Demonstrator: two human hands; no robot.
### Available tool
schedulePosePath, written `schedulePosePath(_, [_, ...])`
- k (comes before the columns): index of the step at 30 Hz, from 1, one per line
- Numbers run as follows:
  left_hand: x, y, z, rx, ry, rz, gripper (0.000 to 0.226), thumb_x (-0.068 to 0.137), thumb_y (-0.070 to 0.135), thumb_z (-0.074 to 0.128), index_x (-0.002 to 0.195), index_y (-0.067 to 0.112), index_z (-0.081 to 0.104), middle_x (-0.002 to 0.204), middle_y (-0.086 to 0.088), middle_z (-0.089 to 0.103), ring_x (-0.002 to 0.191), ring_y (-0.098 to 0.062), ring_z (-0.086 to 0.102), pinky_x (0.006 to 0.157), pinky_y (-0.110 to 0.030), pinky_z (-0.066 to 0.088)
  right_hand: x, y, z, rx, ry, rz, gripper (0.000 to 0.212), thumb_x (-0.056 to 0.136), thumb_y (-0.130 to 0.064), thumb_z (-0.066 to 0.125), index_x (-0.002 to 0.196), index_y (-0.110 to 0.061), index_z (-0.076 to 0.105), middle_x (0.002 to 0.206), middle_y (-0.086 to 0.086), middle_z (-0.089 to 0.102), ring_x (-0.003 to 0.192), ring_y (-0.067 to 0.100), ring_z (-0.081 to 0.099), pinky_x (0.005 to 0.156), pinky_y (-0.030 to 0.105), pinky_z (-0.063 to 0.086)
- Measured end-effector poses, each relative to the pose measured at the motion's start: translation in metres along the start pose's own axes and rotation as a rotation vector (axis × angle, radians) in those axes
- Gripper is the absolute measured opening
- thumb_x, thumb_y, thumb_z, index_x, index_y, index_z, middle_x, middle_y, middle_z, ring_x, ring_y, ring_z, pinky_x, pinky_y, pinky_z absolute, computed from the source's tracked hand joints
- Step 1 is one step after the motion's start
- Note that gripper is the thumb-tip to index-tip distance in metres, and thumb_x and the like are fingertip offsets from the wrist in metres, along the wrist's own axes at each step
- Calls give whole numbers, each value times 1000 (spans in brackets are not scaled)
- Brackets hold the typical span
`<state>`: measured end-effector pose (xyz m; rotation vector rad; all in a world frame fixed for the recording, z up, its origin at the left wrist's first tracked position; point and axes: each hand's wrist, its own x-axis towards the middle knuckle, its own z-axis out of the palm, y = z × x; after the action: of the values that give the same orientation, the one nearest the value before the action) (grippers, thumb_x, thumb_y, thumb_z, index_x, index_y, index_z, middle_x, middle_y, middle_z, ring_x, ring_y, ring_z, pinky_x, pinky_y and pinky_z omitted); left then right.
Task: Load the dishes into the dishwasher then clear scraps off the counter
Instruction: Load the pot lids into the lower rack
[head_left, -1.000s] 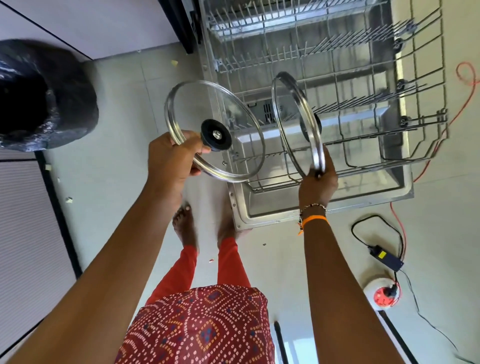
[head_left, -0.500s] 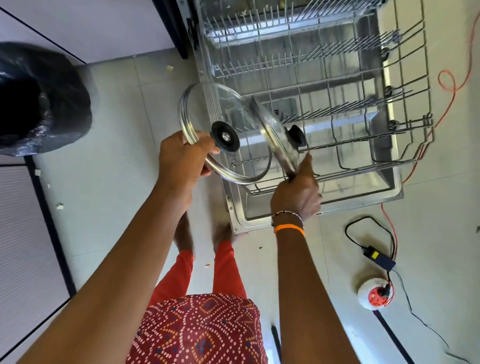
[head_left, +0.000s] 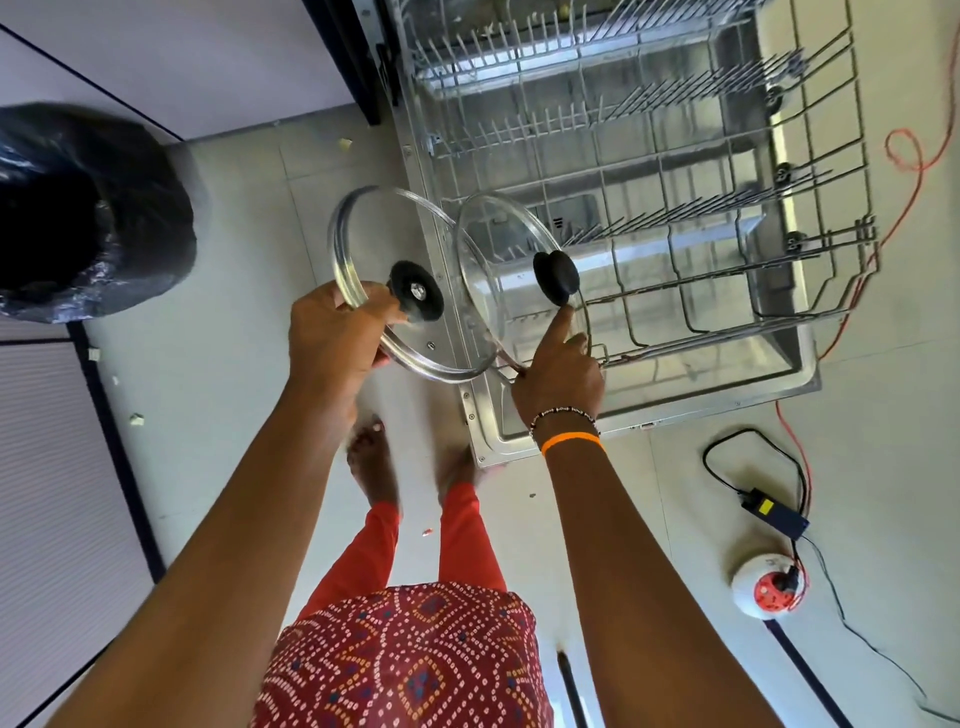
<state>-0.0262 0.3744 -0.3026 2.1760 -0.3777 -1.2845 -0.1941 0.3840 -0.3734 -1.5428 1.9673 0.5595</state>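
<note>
Two round glass lids with steel rims and black knobs are held over the near left corner of the pulled-out grey wire dishwasher rack (head_left: 675, 218). The left hand (head_left: 332, 332) grips the left lid (head_left: 374, 244) by its near rim, clear of the rack, over the tiled floor. The right hand (head_left: 563, 369) pinches the right lid (head_left: 498, 260) at its near rim, forefinger extended toward the knob, lid tilted above the rack's near edge. A black-bagged bin (head_left: 88, 218) stands far left; a white and red socket reel (head_left: 769, 587) lies near right.
</note>
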Motion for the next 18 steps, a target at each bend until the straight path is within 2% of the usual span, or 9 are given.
schedulePosePath(3, [-4, -1, 2, -51, -15, -3, 10, 76, 7, 67, 75, 17, 66, 48, 11, 56, 45, -3, 51, 44, -13, 44, 1, 16, -14, 69, 102, -25, 79, 88, -22, 57, 148, -12, 7, 120, 18, 56, 101, 35, 61, 73, 35, 45])
schedulePosePath(6, [-9, 0, 6, -75, -32, 15, 16, 76, 5, 67, 72, 20, 65, 44, 13, 54, 43, -1, 51, 43, -13, 43, 7, 36, -42, 218, 180, 21, 59, 90, -13, 49, 144, -15, 26, 105, 21, 64, 99, 37, 61, 80, 38, 46])
schedulePosePath(9, [-10, 0, 10, -83, -36, 6, 13, 77, 6, 67, 76, 19, 65, 44, 13, 56, 44, 0, 52, 43, -13, 44, 18, 49, -58, 391, 194, 68, 49, 85, -6, 48, 134, -10, 41, 106, 21, 65, 102, 39, 58, 87, 39, 44])
schedulePosePath(12, [-10, 2, 14, -87, -37, -1, 13, 77, 5, 66, 77, 18, 65, 44, 13, 57, 45, -1, 52, 43, -14, 44, 23, 47, -61, 368, 153, 46, 47, 83, -5, 49, 130, -8, 41, 106, 21, 64, 103, 40, 57, 87, 39, 43])
schedulePosePath(18, [-12, 6, 20, -113, -18, 2, 14, 77, 4, 66, 77, 18, 65, 51, 9, 58, 45, -1, 52, 42, -13, 42, 36, 30, -52, 228, 125, -52, 55, 85, -9, 52, 135, -5, 30, 107, 23, 62, 102, 38, 59, 85, 37, 44])
